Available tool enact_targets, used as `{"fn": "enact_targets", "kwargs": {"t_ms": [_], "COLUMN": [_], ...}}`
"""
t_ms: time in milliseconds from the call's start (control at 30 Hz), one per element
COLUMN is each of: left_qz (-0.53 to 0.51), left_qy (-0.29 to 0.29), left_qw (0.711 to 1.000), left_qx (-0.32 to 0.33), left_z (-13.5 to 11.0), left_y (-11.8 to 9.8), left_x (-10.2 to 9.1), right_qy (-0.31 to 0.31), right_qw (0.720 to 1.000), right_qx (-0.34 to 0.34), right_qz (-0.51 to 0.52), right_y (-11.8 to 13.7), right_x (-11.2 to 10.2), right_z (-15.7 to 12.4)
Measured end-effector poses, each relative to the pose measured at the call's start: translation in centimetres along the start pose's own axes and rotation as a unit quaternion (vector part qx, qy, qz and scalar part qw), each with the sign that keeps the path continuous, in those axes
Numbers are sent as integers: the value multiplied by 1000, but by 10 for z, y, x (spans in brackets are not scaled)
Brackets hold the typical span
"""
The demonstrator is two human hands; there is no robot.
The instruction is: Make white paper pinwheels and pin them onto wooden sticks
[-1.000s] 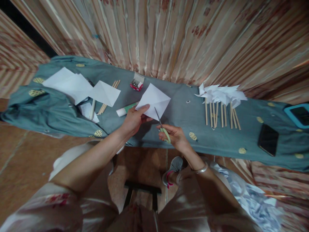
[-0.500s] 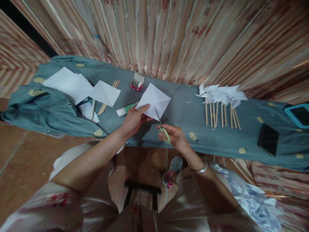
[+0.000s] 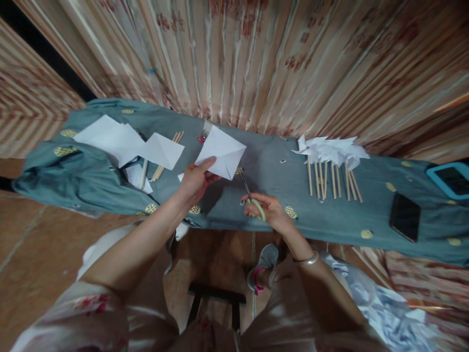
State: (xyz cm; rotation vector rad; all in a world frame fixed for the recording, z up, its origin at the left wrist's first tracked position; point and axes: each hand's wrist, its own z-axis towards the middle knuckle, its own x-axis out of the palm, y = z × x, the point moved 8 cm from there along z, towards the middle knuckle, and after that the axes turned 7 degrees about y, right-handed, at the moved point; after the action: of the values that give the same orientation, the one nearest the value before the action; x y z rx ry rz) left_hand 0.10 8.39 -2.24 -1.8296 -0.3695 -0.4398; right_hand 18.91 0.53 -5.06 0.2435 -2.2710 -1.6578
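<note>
Your left hand, extended from the near left, pinches the white paper square, thumb on top, over the tabletop's middle. Your right hand curls round the green-handled scissors, blades pointing far left. Compared with earlier, the blades have left the paper, exposing a slit; the paper now partly hides the red box.

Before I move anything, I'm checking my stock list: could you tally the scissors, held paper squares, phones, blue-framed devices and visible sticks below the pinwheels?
Scissors: 1
Paper square in the left hand: 1
Black phone: 1
Blue-framed device: 1
Visible sticks below the white pinwheels: 9
Total: 13
</note>
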Motion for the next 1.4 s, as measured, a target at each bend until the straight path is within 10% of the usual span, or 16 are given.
{"fn": "enact_targets", "kwargs": {"t_ms": [333, 933, 1400], "left_qz": [82, 40, 62], "left_qy": [74, 205, 81], "left_qw": [992, 973, 994], "left_qx": [-56, -97, -51], "left_z": [-13, -36, -31], "left_y": [28, 48, 57], "left_x": [21, 49, 32], "right_qy": [-150, -213, -208], "right_qw": [985, 973, 973], "right_qx": [-79, -86, -93], "right_qz": [41, 41, 28], "right_y": [11, 4, 1], "right_x": [-44, -39, -20], "right_z": [3, 5, 9]}}
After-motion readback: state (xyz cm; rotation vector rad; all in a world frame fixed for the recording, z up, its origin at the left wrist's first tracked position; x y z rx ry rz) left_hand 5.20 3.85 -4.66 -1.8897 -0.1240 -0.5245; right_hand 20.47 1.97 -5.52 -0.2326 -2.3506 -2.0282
